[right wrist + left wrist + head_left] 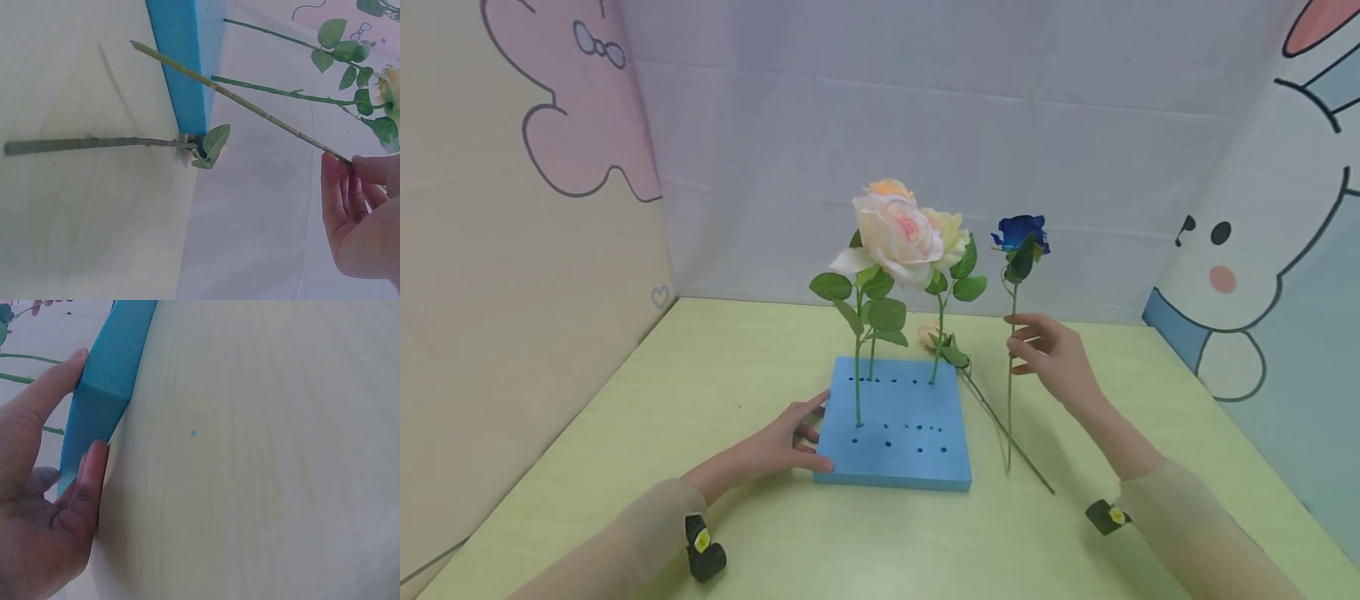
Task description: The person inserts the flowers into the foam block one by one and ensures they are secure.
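My right hand [1054, 357] pinches the stem of a blue rose [1022, 236] between thumb and fingers. The stem hangs nearly upright to the right of a light blue block [895, 407] with rows of holes. In the right wrist view, the bare lower end of the held stem [237, 98] is free of the block. My left hand [778, 442] rests against the block's left side, thumb near its front corner, other fingers along the edge. Standing in the block are a pale pink rose [898, 237], a pale yellow rose [953, 237] and an orange rose [890, 188], partly hidden.
A peach rose [928, 337] lies on the pale yellow table [715, 392] at the block's right, its stem pointing toward the front right. White cloth [760, 150] hangs behind, and printed panels stand at both sides.
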The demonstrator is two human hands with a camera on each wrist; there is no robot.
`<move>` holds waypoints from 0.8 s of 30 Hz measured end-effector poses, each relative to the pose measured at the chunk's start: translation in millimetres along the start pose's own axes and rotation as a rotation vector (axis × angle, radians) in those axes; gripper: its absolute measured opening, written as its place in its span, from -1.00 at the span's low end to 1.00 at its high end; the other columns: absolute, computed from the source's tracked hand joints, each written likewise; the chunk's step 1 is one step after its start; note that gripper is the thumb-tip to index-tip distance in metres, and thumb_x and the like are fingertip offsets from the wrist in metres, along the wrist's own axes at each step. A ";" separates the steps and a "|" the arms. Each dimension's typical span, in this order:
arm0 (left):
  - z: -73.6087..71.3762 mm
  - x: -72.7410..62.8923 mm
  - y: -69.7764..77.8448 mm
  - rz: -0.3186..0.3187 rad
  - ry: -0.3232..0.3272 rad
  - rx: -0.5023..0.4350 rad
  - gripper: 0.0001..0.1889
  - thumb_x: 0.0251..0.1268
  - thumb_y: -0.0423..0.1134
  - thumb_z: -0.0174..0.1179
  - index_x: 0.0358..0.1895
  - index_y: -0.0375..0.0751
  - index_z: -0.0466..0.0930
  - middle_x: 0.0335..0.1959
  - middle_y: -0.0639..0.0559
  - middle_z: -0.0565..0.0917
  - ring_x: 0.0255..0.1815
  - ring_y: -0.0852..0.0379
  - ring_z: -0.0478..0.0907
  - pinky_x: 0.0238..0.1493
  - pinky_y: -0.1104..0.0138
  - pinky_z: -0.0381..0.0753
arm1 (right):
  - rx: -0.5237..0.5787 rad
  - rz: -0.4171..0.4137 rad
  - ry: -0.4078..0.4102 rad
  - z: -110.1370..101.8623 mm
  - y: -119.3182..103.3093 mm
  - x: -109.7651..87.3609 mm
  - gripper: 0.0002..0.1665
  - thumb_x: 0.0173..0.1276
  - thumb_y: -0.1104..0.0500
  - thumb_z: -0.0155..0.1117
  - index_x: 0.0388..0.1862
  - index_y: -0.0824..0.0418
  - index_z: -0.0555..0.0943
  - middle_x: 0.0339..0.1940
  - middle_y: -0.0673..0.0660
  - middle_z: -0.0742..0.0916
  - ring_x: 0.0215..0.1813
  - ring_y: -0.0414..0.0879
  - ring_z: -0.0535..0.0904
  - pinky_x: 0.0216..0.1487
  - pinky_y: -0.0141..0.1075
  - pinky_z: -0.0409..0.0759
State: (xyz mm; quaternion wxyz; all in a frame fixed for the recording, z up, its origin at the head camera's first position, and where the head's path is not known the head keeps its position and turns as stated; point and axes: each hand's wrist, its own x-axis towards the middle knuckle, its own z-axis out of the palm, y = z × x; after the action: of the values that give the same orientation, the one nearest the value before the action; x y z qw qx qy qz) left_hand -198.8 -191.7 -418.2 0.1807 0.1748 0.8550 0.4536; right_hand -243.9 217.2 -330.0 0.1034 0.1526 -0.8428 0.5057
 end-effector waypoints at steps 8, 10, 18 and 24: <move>0.4 1.2 -2.0 0.000 0.003 -0.003 0.17 0.06 0.00 0.48 0.62 -0.04 -0.19 0.45 -0.21 0.19 0.15 0.01 0.45 0.13 0.23 0.57 | 0.070 -0.133 0.100 2.3 -25.2 -6.8 -0.68 0.43 0.27 0.22 0.11 0.38 0.58 -0.27 -0.25 0.68 -0.27 -0.36 0.67 -0.32 -0.31 0.72; 0.7 1.1 -1.5 -0.007 0.006 -0.009 0.17 0.06 0.00 0.49 0.62 -0.03 -0.18 0.45 -0.19 0.19 0.15 0.02 0.45 0.14 0.22 0.57 | 0.068 -0.176 0.120 5.5 -31.7 -8.4 -0.71 0.42 0.30 0.23 0.08 0.37 0.60 -0.28 -0.27 0.69 -0.28 -0.37 0.66 -0.33 -0.32 0.72; 0.7 0.3 -0.3 -0.022 0.010 0.002 0.17 0.06 0.00 0.48 0.62 -0.02 -0.18 0.44 -0.18 0.21 0.16 0.02 0.44 0.13 0.23 0.57 | 0.142 -0.280 0.139 23.2 -55.0 -9.3 -0.81 0.38 0.39 0.22 -0.06 0.42 0.60 -0.18 -0.31 0.72 -0.31 -0.33 0.65 -0.37 -0.31 0.71; 0.3 0.3 -0.1 -0.011 0.007 0.003 0.17 0.07 -0.02 0.48 0.62 -0.04 -0.19 0.45 -0.22 0.19 0.15 0.01 0.44 0.12 0.23 0.57 | 0.175 -0.303 0.127 39.9 -64.8 -7.8 -0.85 0.35 0.40 0.25 -0.12 0.43 0.63 -0.23 -0.28 0.72 -0.33 -0.28 0.67 -0.37 -0.29 0.71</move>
State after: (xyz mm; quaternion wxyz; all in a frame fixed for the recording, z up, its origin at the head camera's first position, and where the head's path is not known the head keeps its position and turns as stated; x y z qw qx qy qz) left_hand -199.0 -191.4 -418.5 0.1800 0.1687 0.8572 0.4521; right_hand -214.0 154.5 -298.0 0.2175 0.2539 -0.7549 0.5643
